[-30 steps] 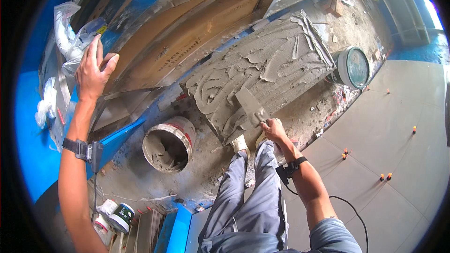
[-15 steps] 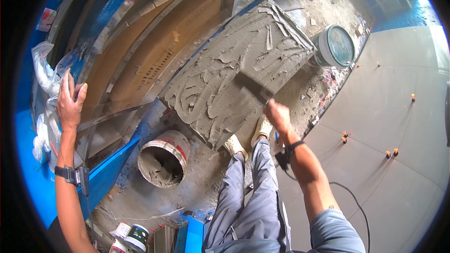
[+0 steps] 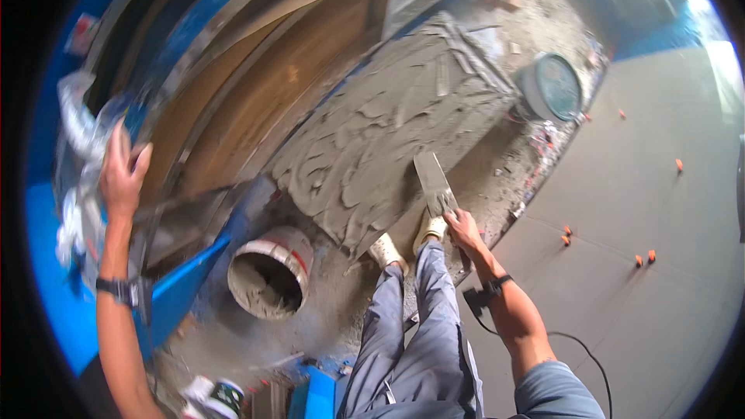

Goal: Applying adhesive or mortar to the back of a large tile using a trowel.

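Observation:
My right hand (image 3: 464,231) is wrapped round the handle of a flat rectangular trowel (image 3: 435,181). Its blade points away from me, at the near right edge of a slab (image 3: 388,124) coated in wet grey mortar with ridges and swirls. Whether the blade touches the mortar, I cannot tell. Far to the left, my left hand (image 3: 124,171) is raised with thumb and fingers apart, holding nothing, beside clear and white plastic bags (image 3: 77,120). A white bucket (image 3: 269,273) with grey mortar inside stands between my left arm and my legs.
A bucket with a green lid (image 3: 557,87) stands beyond the slab's right side. Large pale floor tiles (image 3: 621,186) with orange-topped spacers lie to the right. Brown cardboard (image 3: 287,77) leans at the left behind a metal frame. Small tubs (image 3: 225,397) and a blue panel (image 3: 320,392) are near my feet.
My right hand has drawn the trowel nearer to me, off the middle of the mortar to its near right edge, and turned the blade. My left hand has dropped slightly.

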Available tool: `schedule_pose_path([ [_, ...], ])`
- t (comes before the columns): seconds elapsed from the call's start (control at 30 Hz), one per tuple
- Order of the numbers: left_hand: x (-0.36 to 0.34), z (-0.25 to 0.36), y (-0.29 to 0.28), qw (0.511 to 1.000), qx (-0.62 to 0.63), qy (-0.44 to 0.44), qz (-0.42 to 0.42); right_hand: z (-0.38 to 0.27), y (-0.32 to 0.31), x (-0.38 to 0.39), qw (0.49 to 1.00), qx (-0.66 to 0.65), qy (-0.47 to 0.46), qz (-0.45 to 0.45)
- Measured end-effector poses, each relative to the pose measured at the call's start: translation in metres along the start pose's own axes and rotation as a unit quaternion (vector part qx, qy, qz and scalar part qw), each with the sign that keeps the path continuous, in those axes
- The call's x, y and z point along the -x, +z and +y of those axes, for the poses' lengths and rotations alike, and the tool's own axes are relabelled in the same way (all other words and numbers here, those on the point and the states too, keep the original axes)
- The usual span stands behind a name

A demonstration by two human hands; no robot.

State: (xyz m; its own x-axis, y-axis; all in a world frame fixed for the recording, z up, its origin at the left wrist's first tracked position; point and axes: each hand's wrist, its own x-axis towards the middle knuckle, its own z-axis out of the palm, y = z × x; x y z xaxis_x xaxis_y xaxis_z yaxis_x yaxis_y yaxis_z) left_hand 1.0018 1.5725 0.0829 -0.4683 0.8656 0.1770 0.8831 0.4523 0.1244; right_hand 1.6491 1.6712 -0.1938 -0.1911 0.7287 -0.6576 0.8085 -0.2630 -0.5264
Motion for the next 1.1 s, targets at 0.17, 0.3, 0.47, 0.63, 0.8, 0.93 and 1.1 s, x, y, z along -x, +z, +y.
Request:
schedule_pose_path([
  [0.17, -0.01, 0.015, 0.006, 0.995, -0.049, 0.064, 0.067, -0.064, 0.036, 0.109, 0.934, -0.135, 0.03, -0.328],
  [0.3, -0.007, 0.004, 0.0, 0.993, -0.077, 0.06, 0.066, -0.069, 0.143, 0.158, 0.787, -0.226, 0.09, -0.567],
  [0.47, 0.005, 0.015, -0.008, 0.994, -0.076, 0.047, 0.065, -0.106, 0.253, 0.17, 0.732, 0.382, -0.326, -0.46],
  [0.63, 0.006, 0.022, -0.015, 0.994, -0.063, 0.042, 0.074, -0.092, 0.316, 0.166, 0.7, 0.413, -0.413, -0.41],
  [0.8, 0.006, 0.021, -0.013, 0.996, -0.052, 0.027, 0.06, -0.09, 0.33, 0.172, 0.79, 0.304, -0.342, -0.407],
  [0.93, -0.001, 0.005, 0.001, 0.994, -0.076, 0.04, 0.067, -0.105, 0.351, 0.177, 0.789, 0.284, -0.321, -0.441],
  [1.1, -0.006, 0.013, -0.002, 0.996, -0.063, 0.019, 0.052, -0.117, 0.317, 0.147, 0.798, 0.208, -0.249, -0.508],
])
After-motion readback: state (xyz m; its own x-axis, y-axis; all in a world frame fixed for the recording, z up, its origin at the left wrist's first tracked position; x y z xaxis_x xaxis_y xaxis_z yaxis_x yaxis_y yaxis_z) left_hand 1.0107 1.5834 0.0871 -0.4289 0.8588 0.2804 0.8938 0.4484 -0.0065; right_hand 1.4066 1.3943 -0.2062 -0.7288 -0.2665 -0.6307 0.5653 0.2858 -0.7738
